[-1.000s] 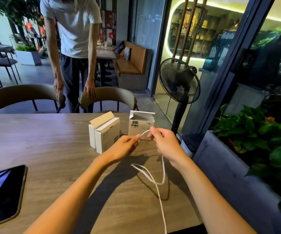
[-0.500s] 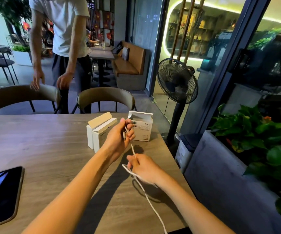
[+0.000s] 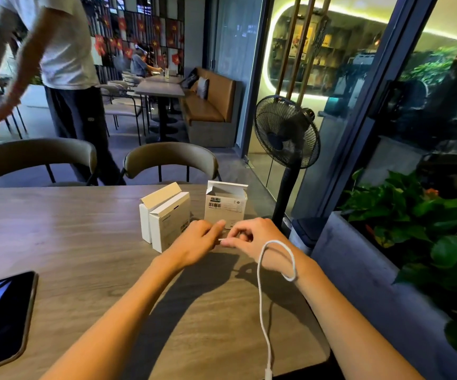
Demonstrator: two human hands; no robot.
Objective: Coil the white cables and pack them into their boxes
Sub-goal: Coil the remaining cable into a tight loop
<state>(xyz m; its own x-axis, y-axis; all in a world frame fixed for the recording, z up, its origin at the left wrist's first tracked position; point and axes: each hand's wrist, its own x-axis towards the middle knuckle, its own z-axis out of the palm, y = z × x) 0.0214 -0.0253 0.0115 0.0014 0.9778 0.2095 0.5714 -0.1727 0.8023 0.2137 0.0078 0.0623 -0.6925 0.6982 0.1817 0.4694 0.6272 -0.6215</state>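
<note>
A matt, grey-brown wood-grain table (image 3: 65, 242) is carrying three matt white cardboard boxes (image 3: 170, 216). Left of the boxes, a phone (image 3: 1, 319) is showing glossy black glass. A smooth white plastic-coated cable (image 3: 263, 297) is trailing beside them.

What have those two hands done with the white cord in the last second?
The right hand came back up from the table to meet the left hand before the barcode box, looping the white cable over its wrist. Both pinch the cable's end. The boxes and the phone stayed put.
</note>
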